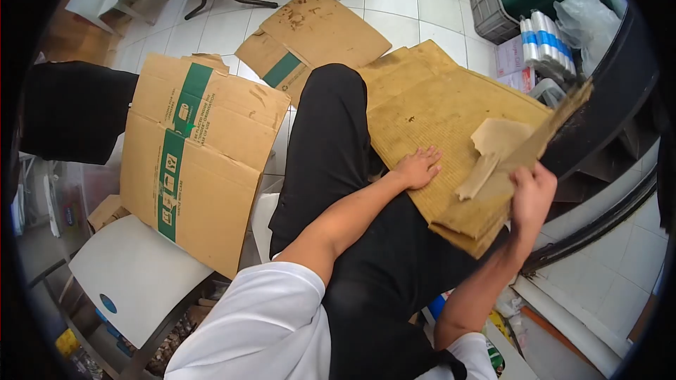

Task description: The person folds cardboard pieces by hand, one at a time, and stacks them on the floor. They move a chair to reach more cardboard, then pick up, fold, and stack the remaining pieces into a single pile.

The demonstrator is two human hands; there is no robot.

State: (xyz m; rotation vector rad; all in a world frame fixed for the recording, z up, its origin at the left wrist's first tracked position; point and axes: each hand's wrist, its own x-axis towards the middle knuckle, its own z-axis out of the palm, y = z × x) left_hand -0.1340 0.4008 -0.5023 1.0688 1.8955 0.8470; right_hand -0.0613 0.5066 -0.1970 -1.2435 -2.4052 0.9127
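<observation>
A worn brown cardboard sheet [429,112] lies across my right leg, its surface ribbed and stained. My left hand [419,167] rests palm down on it near the left edge, fingers stretched out. At the sheet's right side, my right hand [533,193] is closed around a raised cardboard flap [524,162]. Pale torn paper [498,136] peels up from the cardboard between my hands. Part of my right hand's fingers is hidden behind the flap.
To my left leans a flattened carton [211,162] with a green printed band, by a white chair seat [141,274]. Another cardboard piece [324,28] lies on the tiled floor. At right stand a grey crate [489,3], white rolls [546,39] and a dark curved frame [598,119].
</observation>
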